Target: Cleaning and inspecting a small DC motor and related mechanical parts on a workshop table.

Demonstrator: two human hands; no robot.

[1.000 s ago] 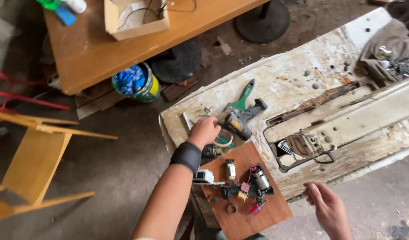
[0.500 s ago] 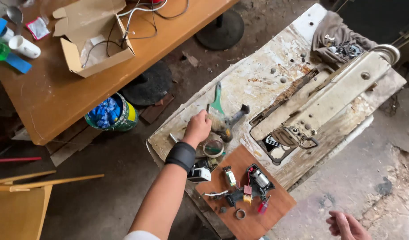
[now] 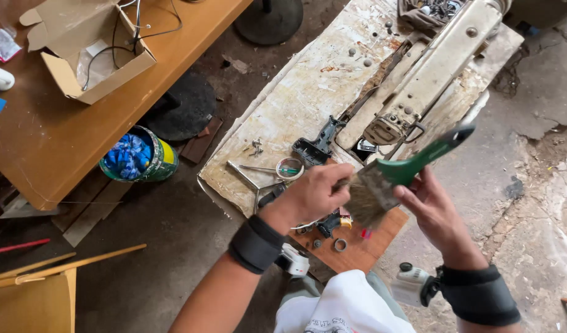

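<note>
I am holding one paintbrush [image 3: 394,179] between both grips: my right hand [image 3: 434,209] is wrapping around its green handle, and my left hand [image 3: 314,194] is closing its fingers [image 3: 339,185] on the pale bristles, pinching and combing them. The brush is hanging in the air above the bench [image 3: 296,111], over the small wooden board [image 3: 370,246], with the handle pointing up and away from me.

To do this well, I judge I should be keeping the handle steady in the right grip and drawing the left fingers from the ferrule out toward the bristle tips, not across them, so loose hairs and grit are coming away without bending the tuft.

Counting what is lying about: one sewing machine head [image 3: 431,74] is resting tilted on the worn white bench, one dark drill-like tool [image 3: 317,145] is lying just beside it, and one roll of clear tape [image 3: 289,168] is sitting near my left hand. On the board I am seeing several small parts, too cluttered to count, and one metal ring [image 3: 339,245]. One green can [image 3: 138,157] with blue cloth is standing on the floor, and one open cardboard box [image 3: 89,52] is sitting on the orange table [image 3: 43,148].
</note>
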